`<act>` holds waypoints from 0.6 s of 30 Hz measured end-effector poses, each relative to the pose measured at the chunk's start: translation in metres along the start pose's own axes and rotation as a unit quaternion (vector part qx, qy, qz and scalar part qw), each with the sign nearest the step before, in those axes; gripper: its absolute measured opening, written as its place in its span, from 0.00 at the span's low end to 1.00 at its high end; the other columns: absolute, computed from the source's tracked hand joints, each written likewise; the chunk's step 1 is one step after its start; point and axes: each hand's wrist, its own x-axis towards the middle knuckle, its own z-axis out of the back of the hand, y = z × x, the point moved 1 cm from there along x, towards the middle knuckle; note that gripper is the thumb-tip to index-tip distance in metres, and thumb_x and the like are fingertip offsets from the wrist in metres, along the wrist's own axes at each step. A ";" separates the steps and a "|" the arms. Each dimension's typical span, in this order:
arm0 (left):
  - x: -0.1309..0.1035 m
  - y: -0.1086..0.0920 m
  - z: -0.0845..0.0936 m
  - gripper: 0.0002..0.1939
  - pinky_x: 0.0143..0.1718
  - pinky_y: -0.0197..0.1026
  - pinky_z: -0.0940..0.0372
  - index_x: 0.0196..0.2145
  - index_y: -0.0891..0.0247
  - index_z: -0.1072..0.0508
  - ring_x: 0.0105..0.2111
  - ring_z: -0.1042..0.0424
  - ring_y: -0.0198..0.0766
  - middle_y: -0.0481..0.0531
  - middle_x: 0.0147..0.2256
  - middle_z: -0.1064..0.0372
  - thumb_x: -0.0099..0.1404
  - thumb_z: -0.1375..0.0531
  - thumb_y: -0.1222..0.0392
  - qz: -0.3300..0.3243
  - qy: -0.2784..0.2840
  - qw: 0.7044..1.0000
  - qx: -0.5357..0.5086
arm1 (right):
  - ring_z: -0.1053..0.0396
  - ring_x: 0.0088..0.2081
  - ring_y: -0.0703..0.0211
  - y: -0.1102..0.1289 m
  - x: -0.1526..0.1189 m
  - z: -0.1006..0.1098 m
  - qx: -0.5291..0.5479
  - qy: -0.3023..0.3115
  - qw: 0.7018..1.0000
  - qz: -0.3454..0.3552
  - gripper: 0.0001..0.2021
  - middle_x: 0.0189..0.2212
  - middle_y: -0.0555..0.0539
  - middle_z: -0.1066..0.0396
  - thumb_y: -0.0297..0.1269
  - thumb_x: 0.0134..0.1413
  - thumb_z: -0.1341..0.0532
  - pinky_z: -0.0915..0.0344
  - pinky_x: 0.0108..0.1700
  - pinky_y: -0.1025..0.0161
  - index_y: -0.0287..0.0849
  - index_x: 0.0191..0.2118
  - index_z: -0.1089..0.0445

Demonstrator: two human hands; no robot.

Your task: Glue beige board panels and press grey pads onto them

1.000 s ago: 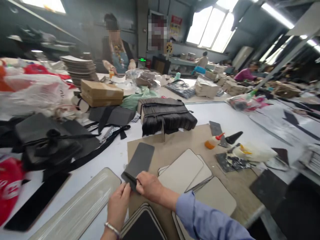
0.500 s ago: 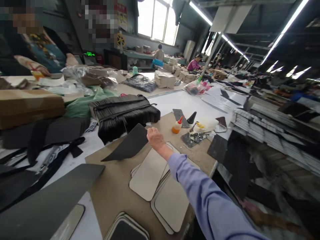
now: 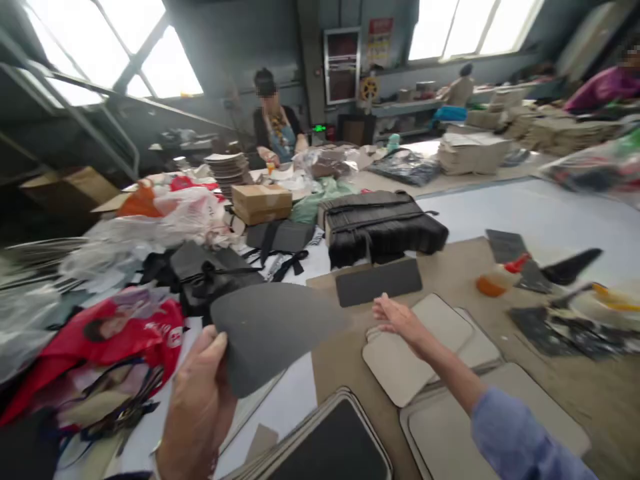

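Note:
My left hand (image 3: pixel 197 393) grips the near edge of a thin dark grey sheet (image 3: pixel 273 330), thumb on top. The sheet is raised and curved, and its far end blurs toward my right hand (image 3: pixel 400 319). That hand is empty, fingers stretched and slightly apart, above the edge of some pale rounded panels (image 3: pixel 395 373). Just beyond its fingertips a black rectangular piece (image 3: pixel 379 283) lies flat on the brown board (image 3: pixel 345 353). Close to me is a stack of round-cornered panels with a dark top (image 3: pixel 335 447). More pale panels (image 3: pixel 480 420) overlap at the right.
A glue bottle (image 3: pixel 501 277) with a red cap and a messy glue tub (image 3: pixel 605 307) stand at the right. A strapped black bundle (image 3: pixel 383 227) sits behind the board. Bags and a red printed bag (image 3: pixel 150 333) crowd the left. A co-worker (image 3: pixel 280 127) is across the table.
The view has swung left, bringing my left hand with the grey sheet into sight. My right hand has let go of the black piece, which now lies flat.

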 end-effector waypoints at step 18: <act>-0.052 0.112 0.115 0.15 0.26 0.37 0.38 0.23 0.62 0.32 0.26 0.35 0.37 0.47 0.22 0.36 0.46 0.39 0.47 0.171 -0.067 0.982 -0.036 | 0.47 0.21 0.67 -0.003 -0.001 -0.124 -0.069 0.284 0.956 -0.025 0.20 0.17 0.54 0.41 0.56 0.35 0.38 0.47 0.24 0.67 0.42 0.22 0.35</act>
